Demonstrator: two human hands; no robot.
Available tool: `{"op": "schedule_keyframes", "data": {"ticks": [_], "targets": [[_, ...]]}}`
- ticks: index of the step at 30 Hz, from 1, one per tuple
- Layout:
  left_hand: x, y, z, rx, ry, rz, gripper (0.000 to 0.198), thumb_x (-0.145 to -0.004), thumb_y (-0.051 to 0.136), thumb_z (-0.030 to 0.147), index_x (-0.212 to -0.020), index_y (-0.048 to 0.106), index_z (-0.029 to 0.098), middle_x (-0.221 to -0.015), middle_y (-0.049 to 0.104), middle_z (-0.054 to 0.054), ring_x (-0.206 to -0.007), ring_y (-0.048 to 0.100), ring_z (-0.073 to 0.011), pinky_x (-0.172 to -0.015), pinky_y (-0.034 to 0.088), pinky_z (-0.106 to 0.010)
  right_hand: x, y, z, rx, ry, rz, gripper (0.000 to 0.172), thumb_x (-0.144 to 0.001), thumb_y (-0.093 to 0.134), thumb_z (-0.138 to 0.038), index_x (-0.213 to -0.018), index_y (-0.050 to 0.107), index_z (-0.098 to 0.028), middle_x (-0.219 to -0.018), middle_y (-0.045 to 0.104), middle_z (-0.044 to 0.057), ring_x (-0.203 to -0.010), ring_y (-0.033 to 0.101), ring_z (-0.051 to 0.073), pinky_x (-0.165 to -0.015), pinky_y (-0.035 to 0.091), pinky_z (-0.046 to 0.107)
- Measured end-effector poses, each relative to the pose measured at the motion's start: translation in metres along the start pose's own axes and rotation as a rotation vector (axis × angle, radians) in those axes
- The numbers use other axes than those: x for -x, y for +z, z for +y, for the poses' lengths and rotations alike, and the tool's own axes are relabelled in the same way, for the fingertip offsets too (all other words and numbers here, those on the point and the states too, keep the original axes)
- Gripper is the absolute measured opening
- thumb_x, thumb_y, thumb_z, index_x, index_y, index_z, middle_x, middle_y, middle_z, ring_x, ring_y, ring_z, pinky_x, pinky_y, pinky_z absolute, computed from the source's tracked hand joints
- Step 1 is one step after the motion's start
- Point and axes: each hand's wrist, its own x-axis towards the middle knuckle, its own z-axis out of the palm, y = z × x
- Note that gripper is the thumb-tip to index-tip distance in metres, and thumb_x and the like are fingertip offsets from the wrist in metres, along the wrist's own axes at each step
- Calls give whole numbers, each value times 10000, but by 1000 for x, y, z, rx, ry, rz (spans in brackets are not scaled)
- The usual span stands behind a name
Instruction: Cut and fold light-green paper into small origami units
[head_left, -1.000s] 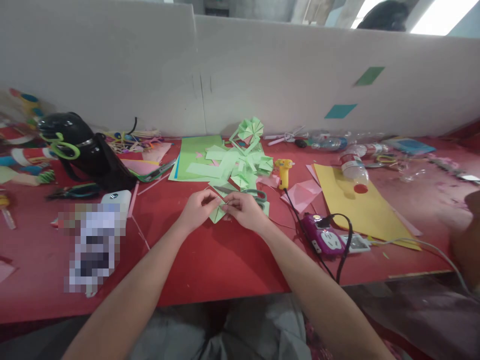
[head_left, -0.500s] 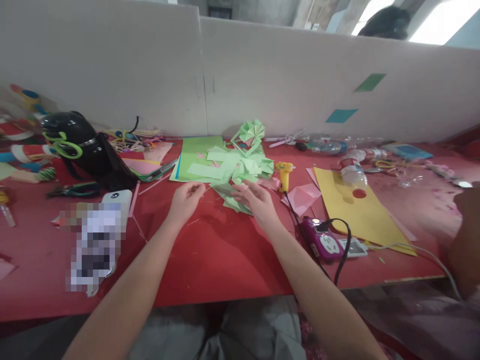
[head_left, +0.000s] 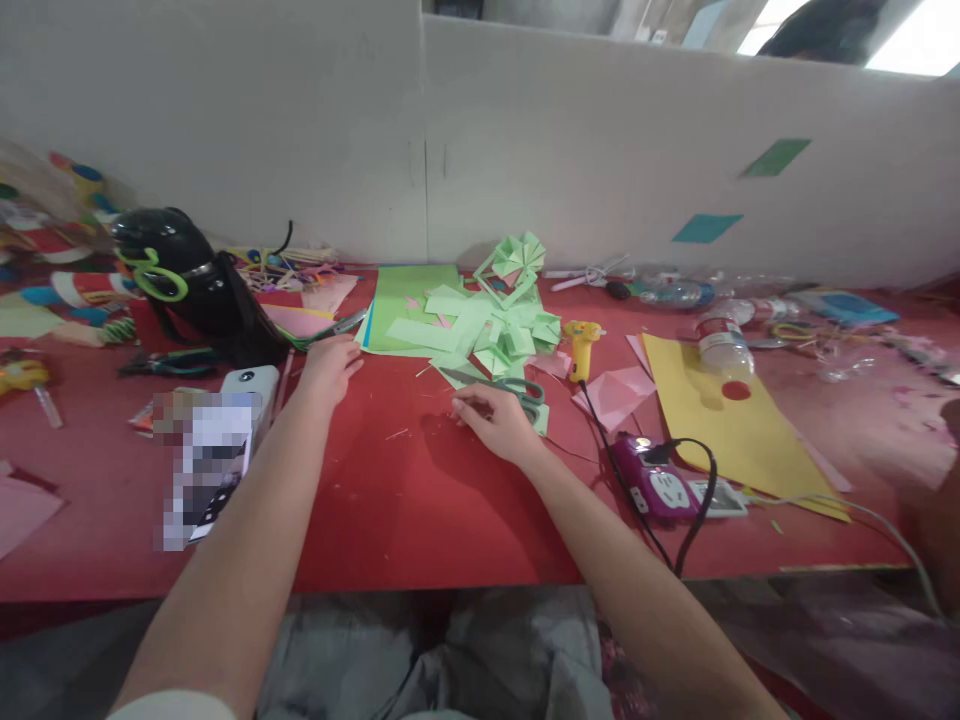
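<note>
My left hand (head_left: 328,365) lies palm down on the red table (head_left: 390,500), fingers stretched out and holding nothing, between a white device (head_left: 251,385) and a green sheet (head_left: 409,305). My right hand (head_left: 491,418) rests with curled fingers at the near edge of a pile of light green folded paper pieces (head_left: 495,335). Green-handled scissors (head_left: 517,388) lie just behind its knuckles, and a green scrap (head_left: 538,418) shows beside it. Whether the fingers hold anything is hidden.
A yellow glue gun (head_left: 581,345), pink paper (head_left: 615,390), a yellow sheet (head_left: 739,425) and a plastic bottle (head_left: 718,345) lie to the right. A purple power strip (head_left: 656,485) with cables sits near the front edge. A black bag (head_left: 195,290) and craft clutter fill the left. A white partition (head_left: 525,150) stands behind.
Both hands let go of the folded green piece they pinched together. The left hand moved left and away across the table. The right hand laid the piece by the pile and stayed there.
</note>
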Motion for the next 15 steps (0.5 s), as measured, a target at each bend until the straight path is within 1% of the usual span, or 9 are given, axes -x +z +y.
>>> {"op": "schedule_keyframes", "data": {"ticks": [1,4,7,11,13,15], "targets": [[-2,3,3,89,-108,35,174,-673,602,241,-838,603,185,-807,638,-40,-765,637,-155,-738,536,-310,0,0,-1,5,-2,-7,205,-911,566,-369,-934,655,-186,-791,712,48,-696,692,161,-704,553,303],[-8,12,13,111,-195,97,162,-619,667,206,-766,604,179,-764,627,-28,-687,601,-142,-647,504,-274,1,-1,-2,14,-15,-15,188,-915,561,-352,-938,657,-191,-796,714,47,-694,693,161,-700,547,300],[-12,17,17,69,-195,140,177,-578,686,155,-730,601,185,-766,636,-29,-741,614,-178,-644,501,-288,2,-2,-2,15,-20,-14,180,-913,562,-342,-931,657,-191,-792,709,45,-691,689,163,-694,544,302],[-15,13,19,-23,-165,220,147,-580,715,177,-675,604,187,-789,660,-47,-890,636,-235,-751,526,-334,2,-2,-3,13,-31,-7,168,-913,560,-328,-907,652,-188,-784,703,41,-689,682,157,-692,535,296],[-16,12,18,-11,-172,211,139,-612,706,208,-723,625,187,-849,687,-55,-919,649,-232,-794,535,-346,2,-2,-4,24,-43,-19,165,-914,558,-322,-890,650,-187,-771,700,38,-680,676,152,-679,528,289],[-17,13,18,52,-199,172,175,-632,684,205,-799,636,189,-894,701,-59,-890,664,-214,-790,544,-345,2,-2,-5,25,-54,-31,164,-915,557,-317,-879,650,-187,-761,696,35,-675,669,148,-668,522,282]]}}
